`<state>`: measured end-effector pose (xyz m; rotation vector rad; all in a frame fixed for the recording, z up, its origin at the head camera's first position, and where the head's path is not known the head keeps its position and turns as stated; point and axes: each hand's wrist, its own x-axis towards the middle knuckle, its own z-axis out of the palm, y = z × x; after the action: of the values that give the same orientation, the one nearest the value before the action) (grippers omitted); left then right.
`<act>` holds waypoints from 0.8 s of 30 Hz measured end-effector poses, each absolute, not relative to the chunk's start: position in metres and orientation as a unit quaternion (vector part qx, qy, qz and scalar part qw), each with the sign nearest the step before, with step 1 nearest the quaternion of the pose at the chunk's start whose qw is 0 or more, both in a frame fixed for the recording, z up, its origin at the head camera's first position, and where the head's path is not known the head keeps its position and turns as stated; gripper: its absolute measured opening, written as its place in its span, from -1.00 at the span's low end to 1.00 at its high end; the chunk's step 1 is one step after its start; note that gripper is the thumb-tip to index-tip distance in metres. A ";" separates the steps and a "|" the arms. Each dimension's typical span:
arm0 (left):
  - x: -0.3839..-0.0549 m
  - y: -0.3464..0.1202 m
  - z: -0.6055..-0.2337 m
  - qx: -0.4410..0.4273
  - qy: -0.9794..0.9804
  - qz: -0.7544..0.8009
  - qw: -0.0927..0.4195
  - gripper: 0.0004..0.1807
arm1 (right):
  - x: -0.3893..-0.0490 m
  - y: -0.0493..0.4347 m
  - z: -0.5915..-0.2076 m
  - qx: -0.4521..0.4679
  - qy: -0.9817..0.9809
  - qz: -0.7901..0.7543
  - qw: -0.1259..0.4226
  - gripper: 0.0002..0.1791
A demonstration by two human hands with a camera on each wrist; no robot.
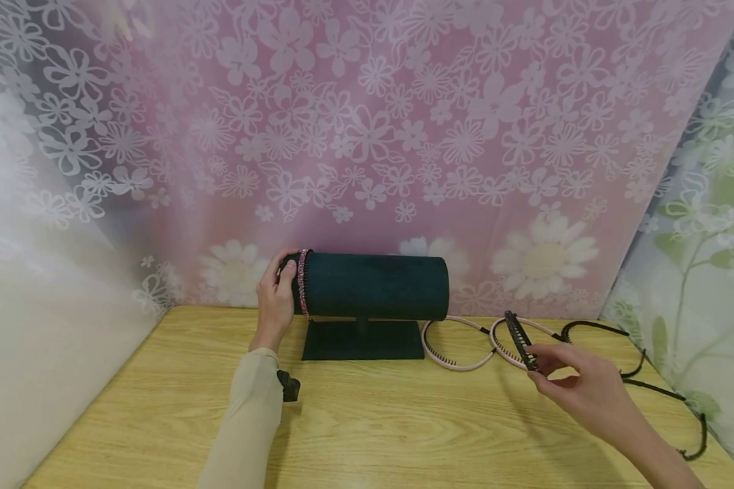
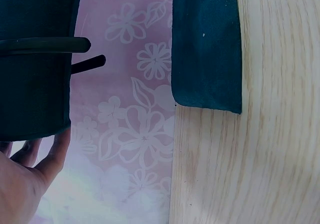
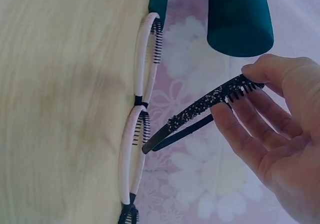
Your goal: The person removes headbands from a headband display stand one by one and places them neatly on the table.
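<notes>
A dark green headband stand [image 1: 376,285] has a padded roll on a post and a flat base. A pink glittery headband [image 1: 302,285] sits round the roll near its left end; its two dark ends [image 2: 75,45] stick out below. My left hand [image 1: 275,295] grips the roll's left end, thumb in front; in the left wrist view the left hand [image 2: 30,176] is partly cut off. My right hand [image 1: 587,380] pinches a black headband [image 1: 520,339] with sparkling stones and comb teeth, held up off the table right of the stand. The right wrist view shows this black headband [image 3: 207,104] between thumb and fingers.
Two pale pink headbands [image 1: 455,369] with inner teeth lie on the wooden table [image 1: 404,428] right of the stand. Several black headbands [image 1: 654,388] lie further right. A floral pink curtain [image 1: 367,136] hangs behind the table.
</notes>
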<state>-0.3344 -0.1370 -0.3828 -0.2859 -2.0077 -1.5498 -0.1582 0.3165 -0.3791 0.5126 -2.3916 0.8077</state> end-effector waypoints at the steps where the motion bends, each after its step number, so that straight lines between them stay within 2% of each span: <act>1: -0.335 -0.137 -0.383 -0.107 -0.753 -0.581 0.290 -0.53 | -0.157 0.318 -0.381 0.195 -0.891 0.300 0.280 -0.52; 7: -0.337 -0.138 -0.384 -0.109 -0.750 -0.585 0.288 -0.56 | -0.152 0.326 -0.391 0.219 -0.892 0.291 0.268 -0.50; 14: -0.336 -0.138 -0.384 -0.107 -0.754 -0.582 0.286 -0.54 | -0.149 0.336 -0.404 0.260 -0.887 0.287 0.253 -0.57; 24: -0.334 -0.136 -0.383 -0.100 -0.756 -0.575 0.297 -0.55 | -0.145 0.344 -0.418 0.281 -0.898 0.266 0.210 -0.48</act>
<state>-0.3338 -0.1360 -0.3828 -0.2661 -2.0094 -1.5298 -0.1454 0.3445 -0.4180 0.7817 -2.4966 0.7383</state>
